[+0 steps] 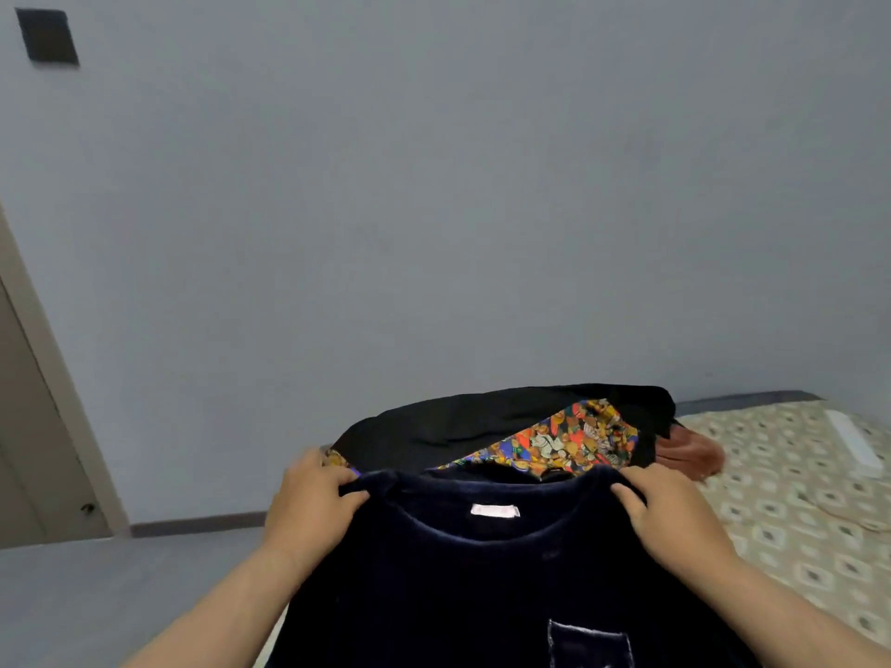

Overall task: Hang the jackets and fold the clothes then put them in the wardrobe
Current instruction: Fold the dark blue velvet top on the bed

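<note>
A dark navy top (487, 585) with a white neck label and a chest pocket hangs in front of me, held up by its shoulders. My left hand (313, 503) grips the left shoulder and my right hand (670, 513) grips the right shoulder. Behind it on the bed lies a black garment (463, 421) with a bright multicoloured patterned cloth (569, 441) showing beneath it. A reddish-brown piece of clothing (689, 450) pokes out at the pile's right side.
The bed (790, 499) with a pale patterned cover runs along the right. A white oblong object (853, 436) lies on it near the wall. A door (33, 426) stands at the left, with grey floor (120, 590) below and a dark wall panel (48, 36) high up.
</note>
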`<state>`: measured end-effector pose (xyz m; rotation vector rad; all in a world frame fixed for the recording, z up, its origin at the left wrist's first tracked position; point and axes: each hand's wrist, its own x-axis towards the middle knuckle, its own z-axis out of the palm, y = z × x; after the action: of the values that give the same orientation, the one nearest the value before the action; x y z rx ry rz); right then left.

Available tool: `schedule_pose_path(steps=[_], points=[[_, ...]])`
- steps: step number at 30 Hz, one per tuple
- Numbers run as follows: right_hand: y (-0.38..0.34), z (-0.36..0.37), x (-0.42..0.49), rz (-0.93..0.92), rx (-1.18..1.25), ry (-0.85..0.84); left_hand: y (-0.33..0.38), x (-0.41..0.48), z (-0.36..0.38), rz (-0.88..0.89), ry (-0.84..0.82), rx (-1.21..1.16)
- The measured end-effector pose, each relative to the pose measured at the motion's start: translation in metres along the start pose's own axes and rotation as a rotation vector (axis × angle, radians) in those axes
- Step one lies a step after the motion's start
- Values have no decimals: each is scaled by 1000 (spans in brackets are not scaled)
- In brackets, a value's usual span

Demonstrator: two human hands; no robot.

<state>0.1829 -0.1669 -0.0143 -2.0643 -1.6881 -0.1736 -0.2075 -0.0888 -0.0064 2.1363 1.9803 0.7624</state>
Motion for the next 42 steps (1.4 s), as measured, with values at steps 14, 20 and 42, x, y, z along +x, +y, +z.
schedule_pose_path(steps=[14,20,42], points=[[-10,205,89,619,489,-175,-13,90,176,-319,-116,-559],[-6,248,51,447,217,-346,-34,57,219,151,-292,87],[152,51,-193,893,625,-671,76,-106,240,416,-808,239]])
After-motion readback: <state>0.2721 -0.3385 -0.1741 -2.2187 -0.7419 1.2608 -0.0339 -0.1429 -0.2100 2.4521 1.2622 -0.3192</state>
